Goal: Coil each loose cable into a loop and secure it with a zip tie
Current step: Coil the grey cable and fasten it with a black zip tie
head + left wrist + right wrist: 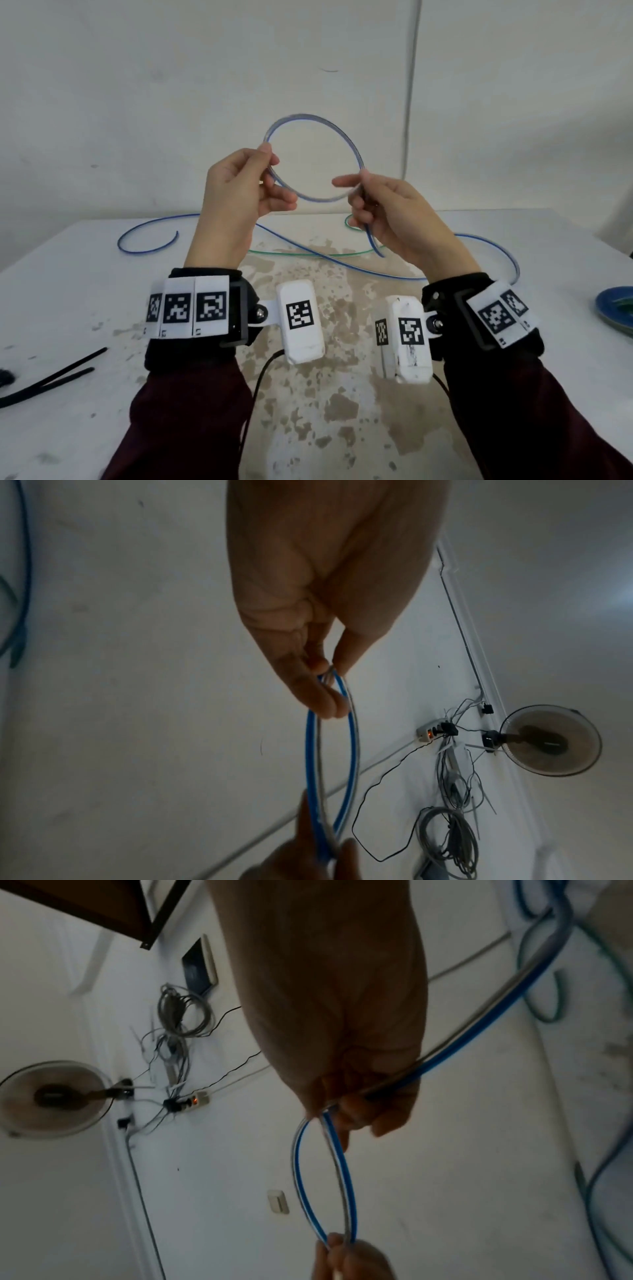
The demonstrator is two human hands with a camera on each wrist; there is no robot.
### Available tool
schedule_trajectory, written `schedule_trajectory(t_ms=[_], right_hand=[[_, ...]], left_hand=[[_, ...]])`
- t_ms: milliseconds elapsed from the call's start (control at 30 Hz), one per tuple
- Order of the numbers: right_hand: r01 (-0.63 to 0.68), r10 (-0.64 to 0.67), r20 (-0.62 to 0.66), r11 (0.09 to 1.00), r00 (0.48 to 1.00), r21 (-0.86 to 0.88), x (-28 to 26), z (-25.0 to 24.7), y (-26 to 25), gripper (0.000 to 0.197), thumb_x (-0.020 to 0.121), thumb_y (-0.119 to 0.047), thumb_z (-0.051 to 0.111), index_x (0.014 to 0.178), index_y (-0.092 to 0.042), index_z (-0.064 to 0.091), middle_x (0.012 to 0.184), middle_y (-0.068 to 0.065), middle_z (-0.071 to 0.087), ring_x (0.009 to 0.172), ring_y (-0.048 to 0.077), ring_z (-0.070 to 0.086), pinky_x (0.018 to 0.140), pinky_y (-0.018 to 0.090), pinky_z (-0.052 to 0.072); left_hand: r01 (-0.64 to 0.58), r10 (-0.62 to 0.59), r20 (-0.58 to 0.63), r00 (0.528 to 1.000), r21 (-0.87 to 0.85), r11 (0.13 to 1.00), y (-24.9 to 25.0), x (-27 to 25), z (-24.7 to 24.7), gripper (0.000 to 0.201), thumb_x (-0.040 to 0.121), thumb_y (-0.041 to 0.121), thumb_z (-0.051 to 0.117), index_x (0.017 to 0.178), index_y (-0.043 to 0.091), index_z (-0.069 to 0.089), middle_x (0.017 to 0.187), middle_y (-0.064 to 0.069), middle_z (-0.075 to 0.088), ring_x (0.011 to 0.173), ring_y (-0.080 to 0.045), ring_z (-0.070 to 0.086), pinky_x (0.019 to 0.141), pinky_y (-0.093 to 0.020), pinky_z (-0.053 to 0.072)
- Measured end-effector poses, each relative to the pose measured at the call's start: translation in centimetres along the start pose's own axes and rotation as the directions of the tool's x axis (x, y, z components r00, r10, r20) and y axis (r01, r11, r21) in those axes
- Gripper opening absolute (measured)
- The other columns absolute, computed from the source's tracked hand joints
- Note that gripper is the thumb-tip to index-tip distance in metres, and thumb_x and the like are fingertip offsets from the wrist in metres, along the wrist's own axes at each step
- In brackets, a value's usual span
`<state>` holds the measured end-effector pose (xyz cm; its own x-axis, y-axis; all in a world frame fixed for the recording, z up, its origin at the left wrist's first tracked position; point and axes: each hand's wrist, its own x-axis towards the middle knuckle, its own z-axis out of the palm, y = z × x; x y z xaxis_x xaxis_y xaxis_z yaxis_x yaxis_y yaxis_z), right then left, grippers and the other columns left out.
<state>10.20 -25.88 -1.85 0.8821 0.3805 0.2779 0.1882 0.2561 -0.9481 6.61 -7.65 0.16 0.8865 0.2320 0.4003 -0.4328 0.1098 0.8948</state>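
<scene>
Far left on the white table (pixel 68 291) there's a couple of black zip ties (pixel 51 377) just lying loose. Moving in, the left hand (pixel 236 192) pinches the left side of a blue cable (pixel 308 120) loop held up in the air above the table. The right hand (pixel 394 209) has its fingers curled around the loop's right side, where the strands cross. The rest of the blue cable trails down across the table, over a green cable (pixel 308 254). A blue plate (pixel 616 308) sits at the right edge.
</scene>
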Motion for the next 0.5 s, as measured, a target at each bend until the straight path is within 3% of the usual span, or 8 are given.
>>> schedule_trajectory(t_ms=[67,167,267,400,500], right_hand=[[-0.005,0.003,0.010,0.985,1.000,0.171,0.3,0.3,-0.2,0.039,0.102,-0.028,0.034,0.099,-0.005,0.065,0.069,0.001,0.058,0.055,0.010,0.048,0.065,0.023,0.050],[0.051,-0.059,0.025,0.969,0.998,0.244,0.3,0.3,-0.3,0.031,0.100,-0.018,0.039,0.094,-0.005,0.067,0.082,0.004,0.069,0.061,0.010,0.057,0.073,0.024,0.054],[0.103,-0.103,-0.011,0.973,0.995,0.208,0.2,0.1,-0.3,0.032,0.099,-0.011,0.042,0.079,-0.010,0.067,0.086,0.006,0.072,0.057,0.010,0.058,0.071,0.024,0.054],[0.061,-0.063,0.004,0.978,0.998,0.199,0.1,0.3,-0.9,0.025,0.101,-0.009,0.037,0.081,-0.007,0.053,0.077,0.008,0.071,0.050,0.014,0.053,0.062,0.025,0.052],[0.033,-0.052,0.053,0.953,0.997,0.302,-0.2,0.2,-1.1,0.026,0.099,-0.005,0.034,0.088,-0.006,0.058,0.081,0.010,0.070,0.060,0.014,0.060,0.073,0.028,0.055]], left_hand=[[0.029,-0.029,-0.009,1.000,-0.061,0.998,-0.2,0.4,0.6,0.027,0.100,0.020,0.046,0.079,0.007,0.054,0.062,-0.004,0.039,0.051,-0.019,0.064,0.054,-0.026,0.053],[0.060,-0.058,0.030,0.998,-0.089,0.994,-0.9,0.7,1.2,0.028,0.102,0.020,0.043,0.080,0.006,0.053,0.063,-0.005,0.040,0.057,-0.021,0.068,0.057,-0.026,0.054],[0.086,-0.080,0.086,0.993,-0.066,0.994,-1.5,0.7,1.8,0.027,0.101,0.020,0.043,0.082,0.005,0.055,0.063,-0.005,0.043,0.059,-0.021,0.070,0.055,-0.024,0.053],[0.097,-0.092,0.100,0.991,-0.044,0.994,-1.7,0.4,2.1,0.027,0.101,0.019,0.045,0.081,0.005,0.055,0.060,-0.002,0.046,0.061,-0.021,0.071,0.053,-0.022,0.053],[0.109,-0.102,0.081,0.992,-0.090,0.990,-1.5,0.4,1.8,0.027,0.101,0.018,0.045,0.079,0.004,0.054,0.062,-0.004,0.048,0.064,-0.020,0.072,0.057,-0.021,0.054]])
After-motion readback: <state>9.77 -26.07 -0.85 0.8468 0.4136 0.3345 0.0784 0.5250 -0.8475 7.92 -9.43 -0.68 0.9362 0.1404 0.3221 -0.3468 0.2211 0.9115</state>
